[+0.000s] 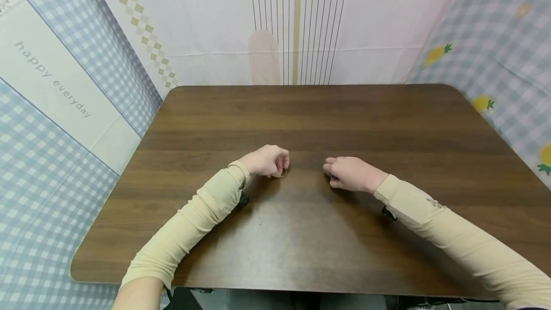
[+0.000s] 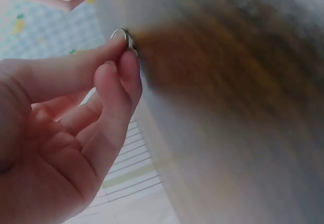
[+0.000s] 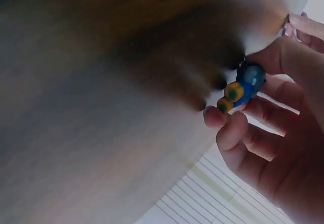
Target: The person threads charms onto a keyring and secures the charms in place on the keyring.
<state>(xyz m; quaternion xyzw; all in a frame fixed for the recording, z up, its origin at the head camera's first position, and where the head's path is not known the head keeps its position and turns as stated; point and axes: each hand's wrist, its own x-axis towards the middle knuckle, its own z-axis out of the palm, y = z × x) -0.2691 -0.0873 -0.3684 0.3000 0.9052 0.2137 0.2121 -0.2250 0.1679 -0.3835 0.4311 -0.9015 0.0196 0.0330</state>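
Note:
My left hand [image 1: 268, 160] is just left of the table's middle. In the left wrist view, its thumb and fingertips pinch a thin silvery metal ring [image 2: 127, 38], part of which the fingers cover. Across a short gap, my right hand [image 1: 352, 173] is low over the tabletop. The right wrist view shows it holding a small blue and yellow figurine [image 3: 245, 86] between thumb and fingers, with a short bit of chain by the thumb tip. From the head view the figurine is hidden behind the hand.
Both hands work over a brown wooden table [image 1: 301, 114] with rounded corners. A pale patterned curtain [image 1: 206, 18] hangs behind it, with checked cloth [image 1: 486, 51] along both sides. Cream sleeves [image 1: 206, 209] cover the forearms.

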